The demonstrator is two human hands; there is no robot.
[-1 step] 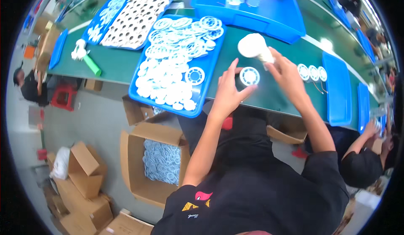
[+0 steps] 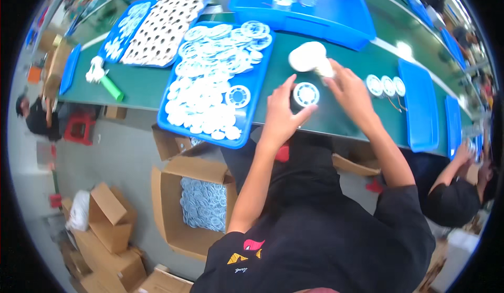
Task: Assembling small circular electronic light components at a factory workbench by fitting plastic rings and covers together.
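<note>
My left hand [image 2: 282,112] curves its thumb and fingers round a dark, short round part topped by a white slotted ring [image 2: 306,94], which stands on the green bench near its front edge. My right hand [image 2: 349,91] pinches the narrow end of a glaring white object with a broad rounded head [image 2: 307,57]; overexposure hides its exact kind. Left of my hands, a blue tray [image 2: 247,117] holds heaps of white slotted rings [image 2: 238,97] and smaller white pieces. On the right lie three round white-ringed parts [image 2: 387,86] with thin wires.
A large blue bin [image 2: 336,28] with several clear-looking cylinders stands behind. To the right is a shallow blue tray [image 2: 420,109]. A perforated white tray [image 2: 163,28] and a green-handled tool [image 2: 112,89] sit left. Below, an open carton [image 2: 170,204] contains many rings. Co-workers sit at both sides.
The whole view has shifted slightly. My left hand sits a little closer round the ring-topped part; my right hand keeps its grip on the white object.
</note>
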